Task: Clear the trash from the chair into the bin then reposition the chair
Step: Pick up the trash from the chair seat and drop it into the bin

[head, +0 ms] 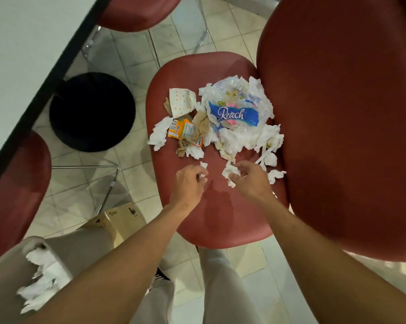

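A red chair seat [211, 216] carries a heap of trash: a blue and white plastic "Reach" wrapper [234, 114], an orange snack packet [181, 130], a dotted paper napkin [182, 101], and several crumpled white tissues [241, 139]. The chair's red backrest [342, 113] rises at the right. My left hand [189, 183] pinches a small white tissue scrap [203, 165] near the front of the heap. My right hand [249, 181] curls round a crumpled white tissue [228, 171]. A round black bin [92, 112] stands on the floor left of the chair.
A white table [22, 54] with a dark edge runs along the left. Other red chairs sit at far left [12, 195] and top [136, 12]. A cardboard box [120, 219] stands on the tiled floor by my legs. Torn tissue [43, 279] lies at lower left.
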Available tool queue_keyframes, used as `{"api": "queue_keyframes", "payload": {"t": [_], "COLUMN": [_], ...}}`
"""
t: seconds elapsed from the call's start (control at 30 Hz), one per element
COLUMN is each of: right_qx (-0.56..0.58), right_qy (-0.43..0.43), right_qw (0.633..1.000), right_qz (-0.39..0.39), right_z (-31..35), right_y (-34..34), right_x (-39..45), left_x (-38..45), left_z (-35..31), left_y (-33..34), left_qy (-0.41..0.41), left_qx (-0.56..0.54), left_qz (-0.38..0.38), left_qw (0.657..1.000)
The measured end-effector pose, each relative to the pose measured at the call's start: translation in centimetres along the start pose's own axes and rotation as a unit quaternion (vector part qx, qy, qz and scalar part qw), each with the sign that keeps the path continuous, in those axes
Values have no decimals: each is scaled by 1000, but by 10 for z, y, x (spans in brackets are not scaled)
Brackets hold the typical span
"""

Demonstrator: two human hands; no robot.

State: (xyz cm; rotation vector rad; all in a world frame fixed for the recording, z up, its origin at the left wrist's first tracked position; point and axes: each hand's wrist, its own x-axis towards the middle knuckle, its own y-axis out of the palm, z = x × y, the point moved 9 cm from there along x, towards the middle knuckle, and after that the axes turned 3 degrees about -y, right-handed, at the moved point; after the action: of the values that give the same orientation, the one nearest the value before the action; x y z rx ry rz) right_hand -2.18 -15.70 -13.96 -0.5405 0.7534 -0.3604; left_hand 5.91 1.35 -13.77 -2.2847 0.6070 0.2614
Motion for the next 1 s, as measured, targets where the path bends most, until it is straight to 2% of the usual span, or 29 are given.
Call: {"api": "queue_keyframes", "payload": {"t": [0.23,0.43,0.6,0.73,1.0], "right_qx": [-7,-32,-22,-60,-90], "right_qy": [-39,-86,-110,-132,-174], "right_qw": [999,995,993,986,967], "right_qz": [10,26,46,81,164], "right_z": [58,103,131,151,184], "right_y": [21,61,105,151,252], "right_x": [-56,-117,-167,-199,-247], "left_x": [-55,-118,-167,-209,-276], "left_z": [12,42,97,140,236], "left_y": [-75,-141,-184,-221,-279], "left_qy": [-2,-25,-69,-99,-198], "left_qx": [7,-47,-48,-48,-74], "left_qz": [-35,-82,-117,-138,-215], "left_qw": [999,995,990,984,953]}}
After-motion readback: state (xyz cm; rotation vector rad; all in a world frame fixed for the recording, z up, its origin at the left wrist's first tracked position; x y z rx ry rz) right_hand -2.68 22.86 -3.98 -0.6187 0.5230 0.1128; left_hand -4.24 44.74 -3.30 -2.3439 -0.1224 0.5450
